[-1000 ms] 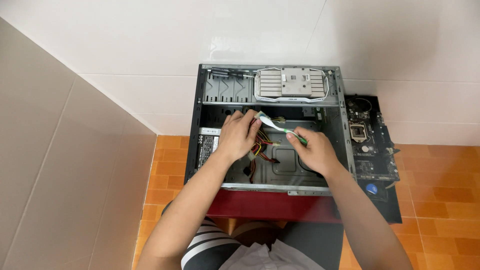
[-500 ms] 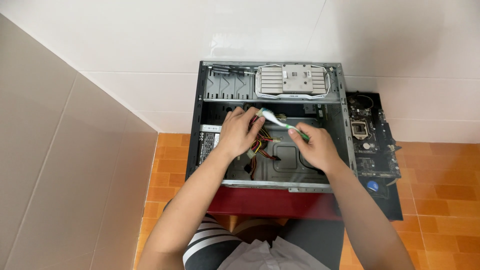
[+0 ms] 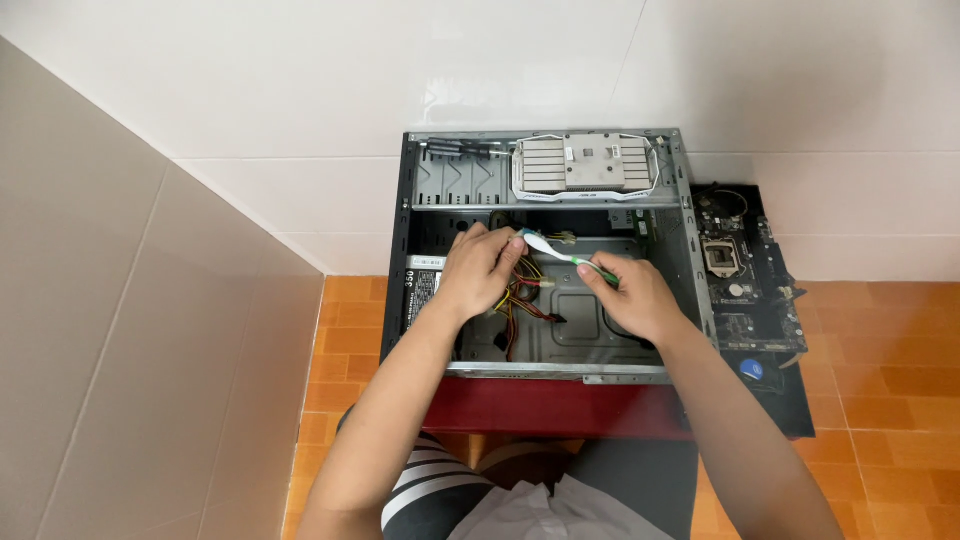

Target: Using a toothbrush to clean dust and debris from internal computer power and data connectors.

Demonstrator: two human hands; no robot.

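Fingers of right hand (image 3: 632, 298) pinch green-white toothbrush (image 3: 560, 254) | left hand (image 3: 478, 268) grips cable bundle (image 3: 522, 290) | open case (image 3: 690, 250)

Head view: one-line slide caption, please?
Left hand gathers cables inside open computer case while right hand holds a green-and-white toothbrush.

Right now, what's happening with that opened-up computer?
A person is bent over an open computer case lying on its side on a red stand. The right hand holds a white-and-green toothbrush with its head pointing into the case, near a bundle of coloured cables. The left hand rests on those cables. A motherboard lies outside the case to the right, and a grey finned part sits at the far end of the case.
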